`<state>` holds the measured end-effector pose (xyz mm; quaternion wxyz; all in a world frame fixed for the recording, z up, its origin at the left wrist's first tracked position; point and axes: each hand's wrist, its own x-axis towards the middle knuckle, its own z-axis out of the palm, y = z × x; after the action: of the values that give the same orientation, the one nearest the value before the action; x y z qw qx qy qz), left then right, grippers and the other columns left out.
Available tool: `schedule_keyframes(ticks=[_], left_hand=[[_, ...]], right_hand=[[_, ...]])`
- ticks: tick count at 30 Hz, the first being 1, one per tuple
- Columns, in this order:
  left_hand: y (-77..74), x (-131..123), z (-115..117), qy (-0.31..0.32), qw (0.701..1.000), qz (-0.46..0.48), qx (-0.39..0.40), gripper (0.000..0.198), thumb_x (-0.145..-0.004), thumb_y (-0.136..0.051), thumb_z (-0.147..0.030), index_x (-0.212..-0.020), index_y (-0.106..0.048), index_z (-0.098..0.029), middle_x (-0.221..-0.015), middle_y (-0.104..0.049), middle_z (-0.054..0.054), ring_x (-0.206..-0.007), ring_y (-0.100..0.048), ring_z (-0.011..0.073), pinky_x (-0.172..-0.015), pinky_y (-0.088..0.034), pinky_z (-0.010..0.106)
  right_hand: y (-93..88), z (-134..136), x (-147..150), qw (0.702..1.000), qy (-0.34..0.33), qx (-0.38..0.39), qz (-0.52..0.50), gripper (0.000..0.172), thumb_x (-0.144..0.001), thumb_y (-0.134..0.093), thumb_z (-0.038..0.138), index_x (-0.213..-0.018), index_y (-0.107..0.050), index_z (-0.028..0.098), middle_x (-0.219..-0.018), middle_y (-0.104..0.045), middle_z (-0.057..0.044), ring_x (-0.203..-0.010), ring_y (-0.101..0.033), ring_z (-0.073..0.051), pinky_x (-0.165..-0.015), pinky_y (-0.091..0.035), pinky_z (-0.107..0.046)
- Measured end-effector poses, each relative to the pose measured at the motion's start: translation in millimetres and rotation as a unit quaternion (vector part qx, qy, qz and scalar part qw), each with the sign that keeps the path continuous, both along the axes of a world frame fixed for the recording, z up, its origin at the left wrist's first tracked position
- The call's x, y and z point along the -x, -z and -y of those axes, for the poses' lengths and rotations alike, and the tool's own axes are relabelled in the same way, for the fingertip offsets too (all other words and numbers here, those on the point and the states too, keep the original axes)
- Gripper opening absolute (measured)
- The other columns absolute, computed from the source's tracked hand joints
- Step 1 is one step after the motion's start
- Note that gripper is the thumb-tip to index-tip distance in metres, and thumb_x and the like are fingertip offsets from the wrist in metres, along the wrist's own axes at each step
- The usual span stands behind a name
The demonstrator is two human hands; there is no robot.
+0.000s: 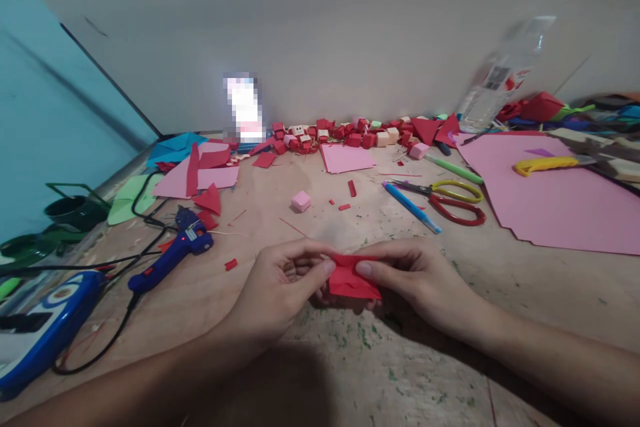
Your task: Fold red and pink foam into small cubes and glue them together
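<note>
Wooden desk (265, 213), pale wall (350, 33) at twelve o'clock. Centred low, my left grip (287, 277) and right grip (420, 273) pinch one red paper (354, 280) between them. Uneven pressure could crease it crooked; one glue gun (173, 255), nine o'clock, might burn me if hot and brushed. Counting around the paper: one pink cube (301, 201) set apart, eleven o'clock; one blue pen (413, 208) and one pair of scissors (426, 190), between one and two.
</note>
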<state>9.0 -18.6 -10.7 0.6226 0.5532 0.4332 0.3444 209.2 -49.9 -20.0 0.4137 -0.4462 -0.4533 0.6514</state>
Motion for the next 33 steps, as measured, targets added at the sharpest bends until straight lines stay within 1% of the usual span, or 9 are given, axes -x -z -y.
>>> schedule_keyframes(ticks=[4,7,13,16,19,21,24,27,33], left_hand=[[-0.4,1.4,-0.5,0.009,0.999,0.021,0.022,0.013,-0.079,-0.076,-0.024,-0.088,-0.077,-0.015,-0.064,-0.071,-0.001,-0.052,-0.066,0.0115,-0.053,-0.054,0.020],[-0.6,3.3,0.3,0.016,0.999,0.032,0.022,0.011,-0.079,-0.077,-0.022,-0.087,-0.077,-0.015,-0.067,-0.072,0.000,-0.054,-0.066,0.0108,-0.053,-0.053,0.019],[-1.2,5.2,0.7,0.038,0.999,0.031,-0.017,0.012,-0.083,-0.075,-0.025,-0.090,-0.078,-0.016,-0.076,-0.073,0.001,-0.066,-0.067,0.0118,-0.060,-0.052,0.019],[-3.3,3.3,-1.2,0.023,1.000,0.008,-0.012,0.009,-0.080,-0.078,-0.022,-0.085,-0.076,-0.016,-0.078,-0.075,0.001,-0.072,-0.070,0.0132,-0.065,-0.055,0.020],[-5.1,2.1,-2.1,0.002,1.000,0.003,-0.023,0.008,-0.077,-0.078,-0.021,-0.084,-0.075,-0.017,-0.081,-0.076,0.001,-0.077,-0.073,0.0157,-0.070,-0.058,0.022],[-5.1,2.2,-1.3,-0.004,0.999,-0.007,-0.035,0.008,-0.077,-0.077,-0.021,-0.084,-0.074,-0.017,-0.082,-0.076,0.002,-0.078,-0.074,0.0171,-0.071,-0.060,0.024],[-2.8,2.9,1.8,-0.004,0.999,-0.028,-0.041,0.010,-0.079,-0.076,-0.023,-0.086,-0.075,-0.017,-0.080,-0.075,0.002,-0.076,-0.073,0.0183,-0.070,-0.060,0.026],[0.2,3.8,4.6,0.005,0.998,-0.041,-0.040,0.013,-0.082,-0.075,-0.026,-0.092,-0.075,-0.017,-0.082,-0.075,0.004,-0.077,-0.074,0.0207,-0.072,-0.061,0.030],[0.5,3.5,3.5,0.040,0.997,-0.034,-0.056,0.020,-0.085,-0.073,-0.024,-0.103,-0.076,-0.018,-0.086,-0.076,0.003,-0.080,-0.074,0.0185,-0.072,-0.060,0.025]], right_hand=[[0.6,0.5,-1.8,1.000,0.007,0.006,-0.014,0.033,-0.081,-0.083,0.042,-0.107,-0.086,0.022,-0.078,-0.079,-0.006,-0.058,-0.065,-0.013,-0.054,-0.053,-0.025],[0.3,0.8,-3.3,1.000,0.002,-0.008,-0.010,0.027,-0.083,-0.082,0.039,-0.104,-0.087,0.024,-0.079,-0.079,-0.006,-0.061,-0.066,-0.014,-0.058,-0.055,-0.026],[1.3,4.5,-1.2,1.000,0.002,-0.026,0.003,0.018,-0.083,-0.079,0.035,-0.093,-0.088,0.023,-0.068,-0.071,-0.002,-0.050,-0.050,-0.009,-0.045,-0.039,-0.021],[2.0,6.5,0.3,1.000,-0.002,-0.002,0.014,0.025,-0.084,-0.078,0.036,-0.103,-0.086,0.021,-0.063,-0.067,0.000,-0.046,-0.046,-0.008,-0.044,-0.036,-0.021],[-0.9,5.9,-0.2,1.000,-0.003,0.003,0.019,0.038,-0.079,-0.084,0.033,-0.115,-0.081,0.021,-0.079,-0.074,-0.003,-0.056,-0.055,-0.010,-0.049,-0.042,-0.021],[-3.3,4.3,-1.0,1.000,0.003,0.007,0.007,0.038,-0.078,-0.086,0.034,-0.111,-0.080,0.019,-0.085,-0.076,-0.005,-0.061,-0.059,-0.011,-0.054,-0.045,-0.021],[-4.3,1.8,-1.5,1.000,-0.001,0.025,-0.010,0.035,-0.080,-0.084,0.045,-0.099,-0.080,0.015,-0.072,-0.073,-0.004,-0.059,-0.060,-0.011,-0.054,-0.046,-0.021],[-2.5,0.9,-0.5,0.999,-0.002,0.033,0.015,0.039,-0.080,-0.082,0.050,-0.096,-0.080,0.014,-0.064,-0.070,-0.003,-0.052,-0.055,-0.010,-0.050,-0.043,-0.022],[-1.0,2.3,1.4,0.999,-0.001,0.027,0.035,0.039,-0.081,-0.078,0.052,-0.095,-0.080,0.015,-0.060,-0.066,-0.001,-0.051,-0.052,-0.010,-0.050,-0.040,-0.022]])
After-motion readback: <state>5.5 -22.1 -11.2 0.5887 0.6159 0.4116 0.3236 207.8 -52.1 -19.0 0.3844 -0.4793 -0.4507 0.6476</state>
